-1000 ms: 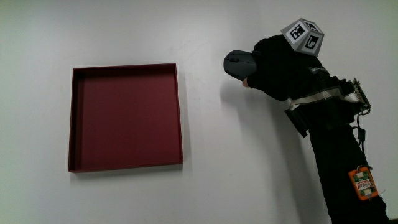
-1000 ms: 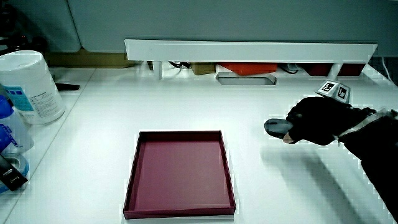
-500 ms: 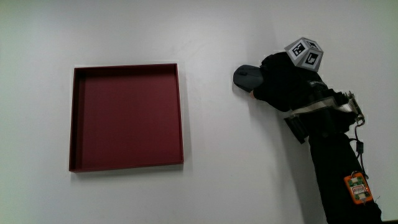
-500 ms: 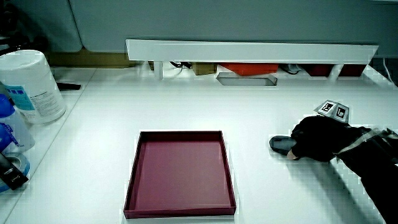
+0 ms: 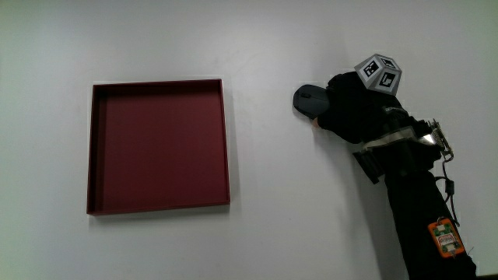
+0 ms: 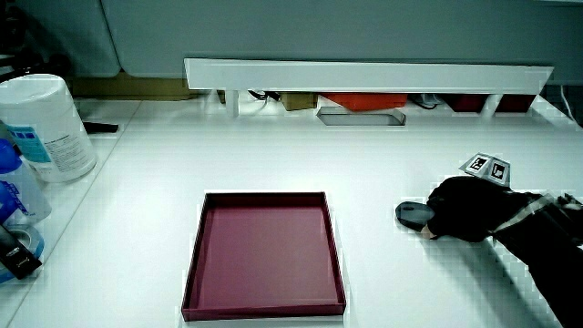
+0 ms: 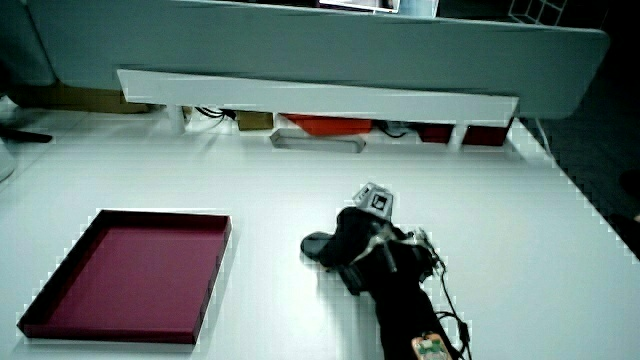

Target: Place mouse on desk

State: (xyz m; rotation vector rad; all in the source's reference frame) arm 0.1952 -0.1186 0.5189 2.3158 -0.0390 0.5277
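A dark grey mouse [image 5: 309, 99] lies on the white desk [image 5: 280, 210] beside the red tray [image 5: 92, 148], some way off it. The gloved hand [image 5: 346, 109] rests over the mouse's rear half, fingers curled around it, with the patterned cube [image 5: 380, 74] on its back. In both side views the mouse [image 6: 414, 214] [image 7: 318, 244] sits flat on the desk with the hand [image 6: 465, 219] [image 7: 352, 240] low on it. Most of the mouse is hidden under the hand.
The red tray [image 6: 196, 273] [image 7: 215, 270] holds nothing. A white tub [image 6: 46, 128] and a blue bottle [image 6: 14, 196] stand at the table's edge in a side view. A low white partition [image 6: 364, 73] [image 7: 310, 95] runs along the table.
The hand came down with the mouse from above the desk onto its surface a second ago; over the last half second it has stayed almost still.
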